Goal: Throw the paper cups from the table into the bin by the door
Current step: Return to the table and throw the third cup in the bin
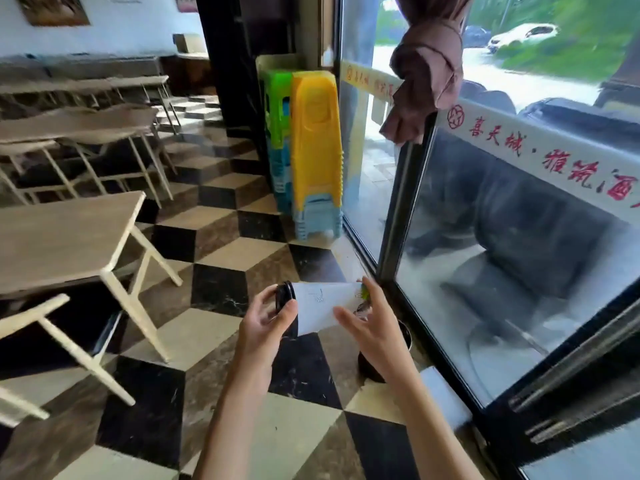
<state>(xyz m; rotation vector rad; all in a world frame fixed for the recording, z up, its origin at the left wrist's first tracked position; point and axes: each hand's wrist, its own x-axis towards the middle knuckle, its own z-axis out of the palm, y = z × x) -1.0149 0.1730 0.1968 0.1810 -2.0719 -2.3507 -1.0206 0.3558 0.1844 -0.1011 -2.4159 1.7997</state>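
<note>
**Cup held sideways in both hands by the glass door**

The person holds a white paper cup [323, 306] lying on its side in front of them, above the checkered floor [221, 337]. The left hand [268, 318] grips the end with the black lid [284, 295], thumb and fingers closed around it. The right hand [369, 322] closes on the opposite end, fingertips over the cup's printed base, where a patch of green shows. The cup points lid-left, base-right, roughly level.

Directly below the right hand, on the floor just beside the door frame, sits a dark round bin [372, 365]; most of it is hidden by the wrist, so its opening cannot be made out clearly. The cup is above and slightly left of it, not inside.

The glass door [502, 265] fills the right side, crossed by a white band with red characters. A brown curtain [424, 77] hangs knotted near its top. A stack of yellow, green and blue stools [313, 150] stands against the wall ahead. A pale wooden table [69, 237] is at left, well apart from the hands, with more tables behind it.
</note>
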